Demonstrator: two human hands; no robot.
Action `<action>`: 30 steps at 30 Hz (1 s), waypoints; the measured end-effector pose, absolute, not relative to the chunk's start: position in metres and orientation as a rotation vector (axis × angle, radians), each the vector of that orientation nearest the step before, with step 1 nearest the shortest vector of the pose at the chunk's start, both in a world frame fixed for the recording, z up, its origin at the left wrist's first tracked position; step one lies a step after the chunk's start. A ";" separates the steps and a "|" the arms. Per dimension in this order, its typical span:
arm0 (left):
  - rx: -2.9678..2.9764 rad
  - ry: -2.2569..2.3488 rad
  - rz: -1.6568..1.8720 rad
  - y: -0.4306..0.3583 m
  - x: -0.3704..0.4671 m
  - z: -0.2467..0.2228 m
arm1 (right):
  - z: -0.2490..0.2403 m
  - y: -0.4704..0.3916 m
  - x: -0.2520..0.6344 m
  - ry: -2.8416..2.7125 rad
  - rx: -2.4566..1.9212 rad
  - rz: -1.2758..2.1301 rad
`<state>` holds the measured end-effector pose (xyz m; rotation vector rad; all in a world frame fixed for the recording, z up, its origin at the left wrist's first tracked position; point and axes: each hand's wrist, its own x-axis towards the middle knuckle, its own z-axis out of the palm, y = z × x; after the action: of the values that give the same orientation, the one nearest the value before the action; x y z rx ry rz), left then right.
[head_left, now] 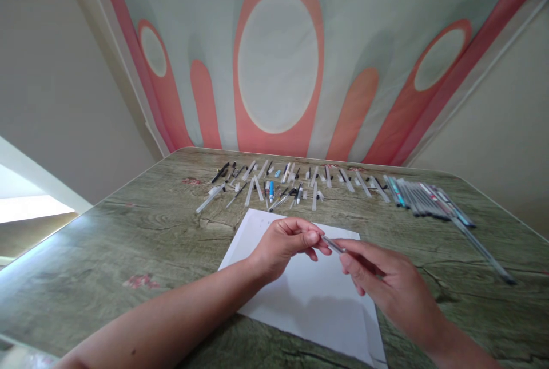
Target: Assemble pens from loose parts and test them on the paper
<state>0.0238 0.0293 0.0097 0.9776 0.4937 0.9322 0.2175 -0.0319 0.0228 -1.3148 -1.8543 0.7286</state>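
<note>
Above a white sheet of paper (309, 314), my two hands hold one slim, greyish, see-through pen (333, 244) between them. The fingertips of my left hand (289, 244) pinch its far left end. My right hand (388, 274) grips the other end between thumb and fingers, tilted down to the right. Both ends are hidden by fingers, so I cannot tell whether it is a whole pen or only its barrel. The paper lies flat under my hands, with a few small marks near its top edge.
Loose pen parts, including clear barrels (210, 198), dark refills and a blue-and-white piece (271, 191), are scattered along the back of the wood-patterned table (180, 254). A row of pens (422, 200) lies at the right, one long pen (484, 252) sticking out towards me. A patterned wall covering (364, 31) rises behind.
</note>
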 end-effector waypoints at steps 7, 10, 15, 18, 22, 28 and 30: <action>0.993 0.510 0.949 0.030 0.024 0.009 | 0.023 -0.032 0.218 -1.863 -1.339 0.680; 1.002 0.520 0.952 0.030 0.024 0.009 | 0.023 -0.032 0.218 -1.870 -1.348 0.676; 1.008 0.523 0.955 0.030 0.024 0.009 | 0.024 -0.032 0.218 -1.872 -1.353 0.671; 1.018 0.529 0.959 0.030 0.024 0.009 | 0.024 -0.032 0.218 -1.878 -1.355 0.673; 1.029 0.551 0.961 0.030 0.024 0.009 | 0.024 -0.031 0.218 -1.881 -1.356 0.663; 1.039 0.564 0.963 0.030 0.024 0.008 | 0.024 -0.031 0.218 -1.882 -1.361 0.661; 1.042 0.556 0.967 0.030 0.024 0.007 | 0.025 -0.031 0.218 -1.888 -1.363 0.666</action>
<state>0.0242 0.0305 0.0068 1.0417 0.5561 0.9670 0.2176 -0.0312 0.0247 -1.3628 -1.8879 0.6663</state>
